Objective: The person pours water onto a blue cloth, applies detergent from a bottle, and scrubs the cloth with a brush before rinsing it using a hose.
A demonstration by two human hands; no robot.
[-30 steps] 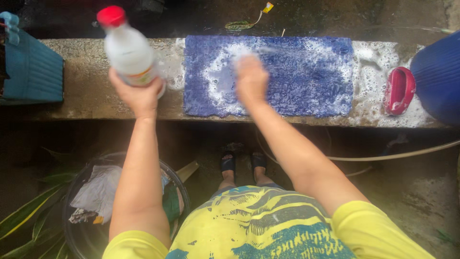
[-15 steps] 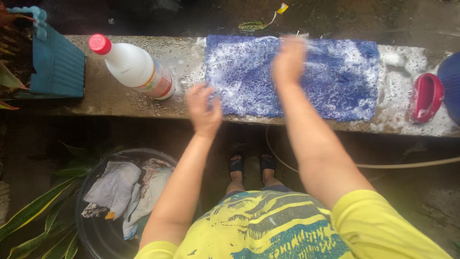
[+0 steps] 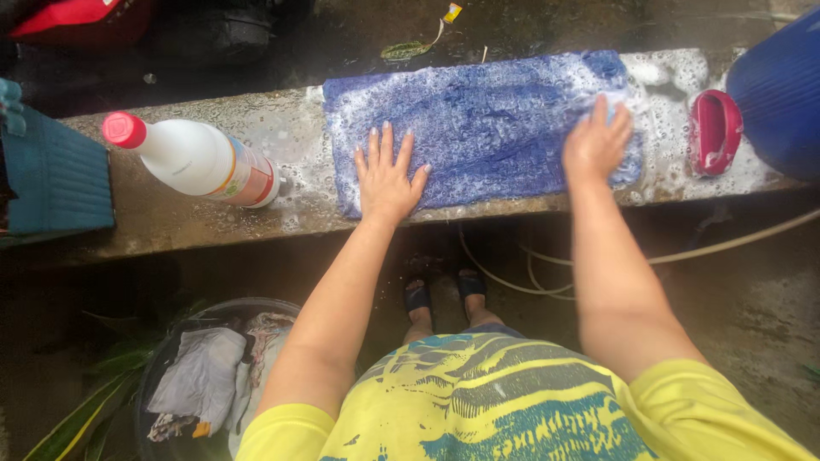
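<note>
Pressing flat on the soapy blue mat (image 3: 495,119), the left hand (image 3: 389,175) has its fingers (image 3: 378,145) spread wide, palm down near the mat's lower left corner. The right hand (image 3: 595,141) sits on the mat's right end, fingers close together and slightly curled; something pale blue peeks out at the fingertips, but it's too covered to tell what it is or whether it's actually being gripped. The mat itself lies stretched along the wet concrete worktop (image 3: 282,141), foam all over it.

Both arms reach straight forward from the yellow printed shirt (image 3: 487,401), the left angled in, the right a bit more upright.

Just left of the mat, a white bottle with a red cap (image 3: 192,160) lies tilted on the worktop, apart from the left hand. To the right of the mat there's a red scoop-like thing (image 3: 716,131) in the suds, right next to a big blue tub (image 3: 781,85) that's cut off by the frame edge. A teal container (image 3: 51,175) is cropped at the far left. Down below, a dark basin (image 3: 162,376) holds crumpled cloths, partly hidden by the left arm, and a hose (image 3: 683,253) runs along the floor near sandalled feet.
</note>
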